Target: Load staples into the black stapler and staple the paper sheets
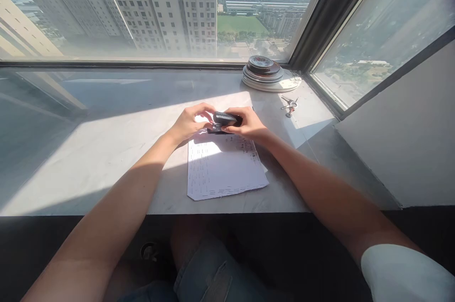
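A black stapler (223, 119) sits at the far edge of a printed sheet of paper (223, 169) on the grey windowsill (106, 150). My right hand (250, 125) is wrapped round the stapler's right end. The fingers of my left hand (190, 122) are curled and pinch at the stapler's left end, over the paper's top edge. Both hands meet over the stapler, so its underside and the paper's top margin are partly hidden.
A stack of plates (265, 73) stands at the back right corner of the sill, by the window frame. A bunch of keys (289, 105) lies just in front of it. The sill's front edge runs above my knees (206, 269).
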A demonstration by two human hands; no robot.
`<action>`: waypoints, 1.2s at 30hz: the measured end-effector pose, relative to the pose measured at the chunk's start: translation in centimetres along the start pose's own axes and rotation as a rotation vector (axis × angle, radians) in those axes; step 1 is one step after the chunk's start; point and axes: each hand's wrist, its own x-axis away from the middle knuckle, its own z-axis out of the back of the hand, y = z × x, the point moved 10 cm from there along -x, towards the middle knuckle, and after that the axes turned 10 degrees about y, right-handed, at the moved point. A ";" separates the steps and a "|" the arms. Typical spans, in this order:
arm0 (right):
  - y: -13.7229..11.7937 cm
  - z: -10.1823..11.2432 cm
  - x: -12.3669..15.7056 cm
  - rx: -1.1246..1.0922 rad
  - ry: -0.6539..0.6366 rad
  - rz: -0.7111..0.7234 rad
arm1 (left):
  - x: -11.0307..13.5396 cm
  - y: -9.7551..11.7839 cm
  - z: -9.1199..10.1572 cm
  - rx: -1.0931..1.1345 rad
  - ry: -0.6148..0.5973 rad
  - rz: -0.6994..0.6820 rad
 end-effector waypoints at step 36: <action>10.1 1.0 -0.8 0.471 -0.140 -0.106 | 0.9 -6.3 16.2 0.972 0.736 0.151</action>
